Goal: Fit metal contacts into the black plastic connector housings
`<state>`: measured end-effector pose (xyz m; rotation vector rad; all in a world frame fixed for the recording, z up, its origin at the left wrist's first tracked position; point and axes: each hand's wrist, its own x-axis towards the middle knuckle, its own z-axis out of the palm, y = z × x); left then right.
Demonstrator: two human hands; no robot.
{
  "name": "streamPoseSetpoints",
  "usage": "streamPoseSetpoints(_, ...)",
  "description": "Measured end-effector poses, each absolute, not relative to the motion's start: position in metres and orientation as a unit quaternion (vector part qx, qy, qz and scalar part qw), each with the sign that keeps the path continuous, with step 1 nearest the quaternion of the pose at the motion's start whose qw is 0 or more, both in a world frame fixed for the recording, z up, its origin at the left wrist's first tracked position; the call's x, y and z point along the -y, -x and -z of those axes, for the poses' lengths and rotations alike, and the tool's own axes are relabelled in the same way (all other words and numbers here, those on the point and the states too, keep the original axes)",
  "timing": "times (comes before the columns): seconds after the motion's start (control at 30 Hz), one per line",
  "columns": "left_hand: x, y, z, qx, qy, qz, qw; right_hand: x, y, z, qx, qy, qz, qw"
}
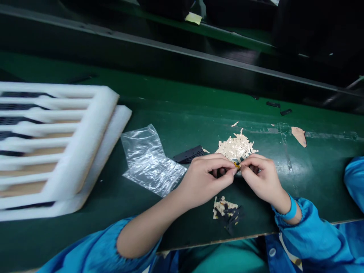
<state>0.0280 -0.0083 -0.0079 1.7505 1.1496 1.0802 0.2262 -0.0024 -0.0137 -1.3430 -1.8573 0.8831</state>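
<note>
Fingertips of my left hand [209, 178] and my right hand [261, 176] meet over the green bench, both pinching a small yellow piece [237, 165] whose kind is too small to make out. Just beyond them lies a heap of small cream-coloured flat pieces [236, 146]. A stack of flat black strips [189, 154] rests beyond my left hand. Nearer my body is a smaller pile of cream and black scraps [226, 212]. A blue band [291, 208] circles my right wrist.
A crumpled clear plastic bag [153, 163] lies left of my hands. Farther left, white foam trays [85, 144] with slots hold dark parts. Black pieces [273, 104] and a tan scrap [299, 136] lie at the right. A blue sleeve [355, 182] shows at the right edge.
</note>
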Motion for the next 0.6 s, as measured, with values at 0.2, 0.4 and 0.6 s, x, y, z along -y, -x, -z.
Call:
streamPoseSetpoints(0.2,0.004,-0.017,-0.003,-0.407,-0.645,-0.455,0.460,-0.012,-0.236,0.014,0.723,0.561,-0.336,0.223)
streamPoseSetpoints(0.4,0.000,-0.009,-0.002,-0.349,-0.678,-0.437,0.477,-0.011,-0.230,0.013,0.461,0.429,-0.738,0.242)
streamPoseSetpoints(0.6,-0.002,-0.005,0.002,-0.361,-0.684,-0.435,0.461,-0.006,-0.226,0.010,0.300,0.366,-0.855,0.211)
